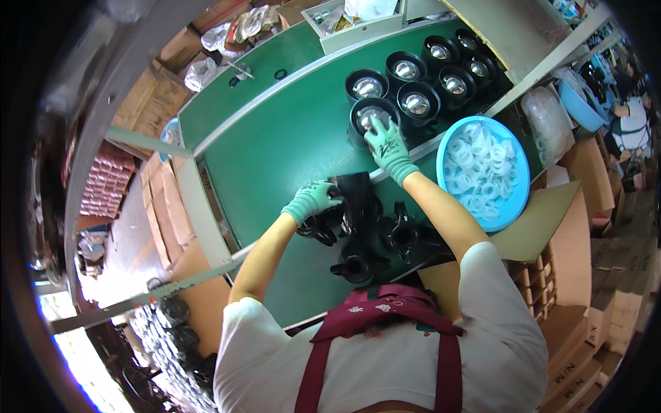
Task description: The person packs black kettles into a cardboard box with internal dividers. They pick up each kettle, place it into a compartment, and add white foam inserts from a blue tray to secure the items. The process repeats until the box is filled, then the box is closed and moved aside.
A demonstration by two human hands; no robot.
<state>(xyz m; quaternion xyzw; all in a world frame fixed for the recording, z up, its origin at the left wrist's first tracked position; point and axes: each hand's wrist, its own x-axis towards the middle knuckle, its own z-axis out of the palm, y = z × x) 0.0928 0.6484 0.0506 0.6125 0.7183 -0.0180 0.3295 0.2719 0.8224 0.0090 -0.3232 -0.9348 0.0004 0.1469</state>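
Note:
My left hand (312,201), in a green knitted work glove, grips the side of a glossy black plastic housing (356,199) on the green bench. My right hand (387,147), gloved alike, reaches over the nearest black cylindrical cup (356,129). Its fingertips are at the shiny domed metal centre (367,117); whether they pinch anything is hidden. More black cups (418,103) with metal domes stand upright behind it. Close to my body lie other black housings (359,266) with round openings and side lugs.
A blue basin (525,170) of translucent plastic rings (485,165) sits at the right. The green bench (279,149) has a pale raised strip (258,103) and a drawer-like tray (356,38) behind. An open divided carton (534,284) stands by my right side; a metal post (124,310) crosses at left.

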